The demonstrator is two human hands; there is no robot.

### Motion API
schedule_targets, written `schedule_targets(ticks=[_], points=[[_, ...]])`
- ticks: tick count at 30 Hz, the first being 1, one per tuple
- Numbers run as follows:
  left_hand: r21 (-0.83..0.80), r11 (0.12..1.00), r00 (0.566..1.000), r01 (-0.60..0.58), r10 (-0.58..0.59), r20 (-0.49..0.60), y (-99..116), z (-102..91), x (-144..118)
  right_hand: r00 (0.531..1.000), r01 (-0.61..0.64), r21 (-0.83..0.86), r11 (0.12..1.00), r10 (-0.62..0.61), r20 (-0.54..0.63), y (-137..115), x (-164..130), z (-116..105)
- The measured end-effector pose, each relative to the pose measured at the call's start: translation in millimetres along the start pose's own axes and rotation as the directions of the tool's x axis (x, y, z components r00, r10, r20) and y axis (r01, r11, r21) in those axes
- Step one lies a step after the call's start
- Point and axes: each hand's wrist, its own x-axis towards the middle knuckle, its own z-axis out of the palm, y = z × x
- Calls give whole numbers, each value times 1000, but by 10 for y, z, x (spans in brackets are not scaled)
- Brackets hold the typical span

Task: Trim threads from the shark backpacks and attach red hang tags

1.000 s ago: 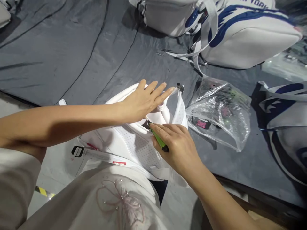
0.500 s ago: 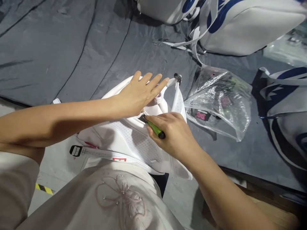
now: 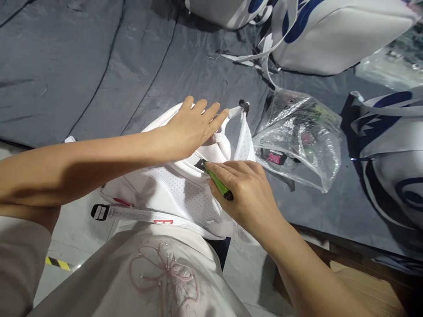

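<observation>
Head view: my left hand, fingers spread flat, presses on white perforated-mesh bag at edge of grey cloth-covered table. My right hand pinches slim green tool, tip against bag. Crumpled clear plastic pouch just beside.

Crumpled clear plastic bag, white-and-blue bags on dark grey sheet, cardboard at lower right
</observation>
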Motion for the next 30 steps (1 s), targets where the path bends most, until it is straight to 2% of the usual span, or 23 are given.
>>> schedule_targets(ticks=[6,13,18,24,30], points=[[-29,998,998,-60,61,9,-88,34,24,999,-44,42,998,43,8,14,-12,0],[23,998,997,-64,63,34,-140,48,18,998,-54,240,969,62,-27,-2,100,106],[46,998,999,-38,38,8,-100,23,-5,993,-71,198,978,87,-74,-79,156,185],[59,998,999,-27,25,36,-57,-39,-15,986,-135,176,975,149,-73,-165,175,172],[69,997,1000,-22,21,12,-55,-15,-14,976,-150,181,972,174,-130,-239,191,203]])
